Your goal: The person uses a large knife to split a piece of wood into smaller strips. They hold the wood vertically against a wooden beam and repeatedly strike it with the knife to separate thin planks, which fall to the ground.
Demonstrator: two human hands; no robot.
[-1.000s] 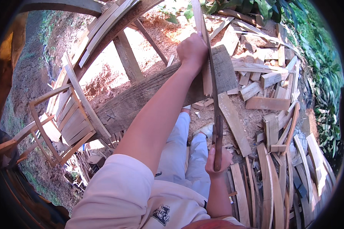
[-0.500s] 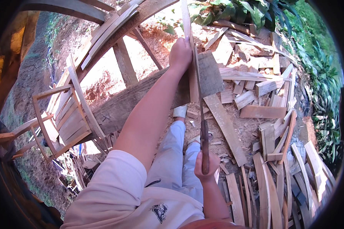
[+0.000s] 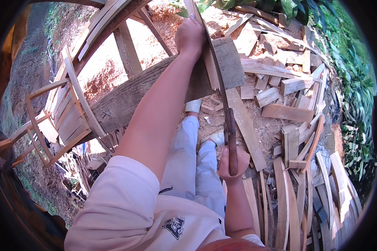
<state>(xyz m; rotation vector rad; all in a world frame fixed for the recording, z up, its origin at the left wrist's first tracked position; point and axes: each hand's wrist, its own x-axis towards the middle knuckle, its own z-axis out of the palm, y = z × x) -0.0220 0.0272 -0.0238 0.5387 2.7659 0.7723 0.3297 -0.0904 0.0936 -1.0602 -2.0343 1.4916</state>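
Observation:
A handsaw with a long thin dark blade and a brown wooden handle (image 3: 231,140) runs from near my body away toward the top. My right hand (image 3: 238,162) is closed round the handle. At the far end, my left hand (image 3: 191,35) is wrapped round a pale wooden strip (image 3: 211,71). This strip rests across a thick weathered plank (image 3: 138,96), near the plank's right end. The blade lies along the strip's right side; whether its teeth are in the wood cannot be made out. My left fingers are partly hidden.
A small wooden frame (image 3: 37,121) with slats leans at the plank's left end. Offcuts and a flat board (image 3: 247,129) litter the ground on the right, with several long strips (image 3: 293,201) nearer me. Curved beams (image 3: 100,46) stand at upper left; green plants (image 3: 356,104) line the right.
The saw handle and my right hand have moved forward and slightly right, and the saw is more tilted. My left hand still grips the strip. The whole view has shifted somewhat.

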